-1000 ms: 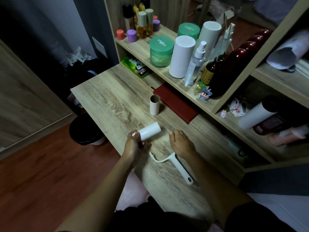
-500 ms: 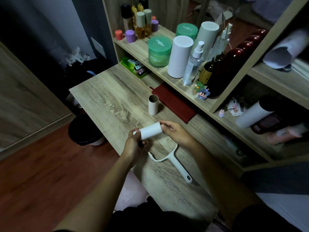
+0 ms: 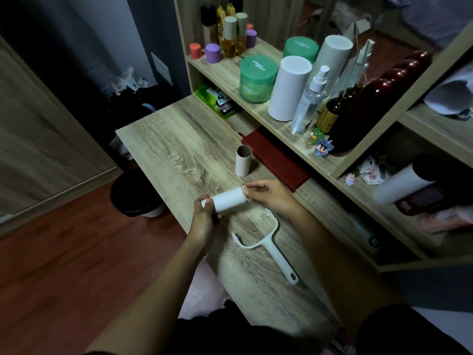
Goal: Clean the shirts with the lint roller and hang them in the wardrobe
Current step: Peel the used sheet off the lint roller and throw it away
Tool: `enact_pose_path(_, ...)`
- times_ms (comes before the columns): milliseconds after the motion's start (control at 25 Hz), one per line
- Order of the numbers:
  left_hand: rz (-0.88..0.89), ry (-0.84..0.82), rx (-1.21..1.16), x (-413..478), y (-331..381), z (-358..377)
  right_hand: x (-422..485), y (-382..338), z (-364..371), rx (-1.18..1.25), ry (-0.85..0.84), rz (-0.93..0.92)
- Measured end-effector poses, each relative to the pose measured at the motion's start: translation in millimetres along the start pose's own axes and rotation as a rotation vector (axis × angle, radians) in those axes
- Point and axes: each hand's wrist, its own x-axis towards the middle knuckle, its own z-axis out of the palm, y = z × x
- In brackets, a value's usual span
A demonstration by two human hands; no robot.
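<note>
From my remote station, left to right. On the floor at the left, a dark waste bin [image 3: 137,194] stands just beside the corner of the wooden desk [image 3: 179,152]. Above the desk surface, my left hand [image 3: 203,221] is closed around the near end of a white lint roll [image 3: 229,199], which lies roughly level and slightly tilted. An empty cardboard core [image 3: 243,163] stands upright on the desk behind the roll, apart from it and just beside a dark red notebook [image 3: 275,161]. My right hand [image 3: 271,197] pinches the far end of the roll between thumb and fingertips [image 3: 247,192], at the edge of the paper. Below the two hands, the white roller handle [image 3: 268,248] lies flat on the desk with no roll mounted, its forked end toward the hands and its grip end pointing toward my body. To the right, shelves [image 3: 258,108] carry green-lidded jars [image 3: 257,79], a white cylinder [image 3: 289,88], a clear spray bottle [image 3: 309,101] and small figurines [image 3: 321,144]. No shirts are in view.
</note>
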Motion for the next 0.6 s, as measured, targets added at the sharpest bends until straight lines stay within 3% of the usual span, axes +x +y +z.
enact_pose_path(160,0.018,0.029,0.061,7,0,-6,14,3,-13,-0.365,0.185,-0.034)
enact_pose_path(280,0.022,0.049,0.085,13,0,-13,26,15,-14,-0.628,0.163,0.001)
enact_pose_path(600,0.009,0.083,0.088,11,-3,-28,36,45,2,-0.681,0.161,-0.039)
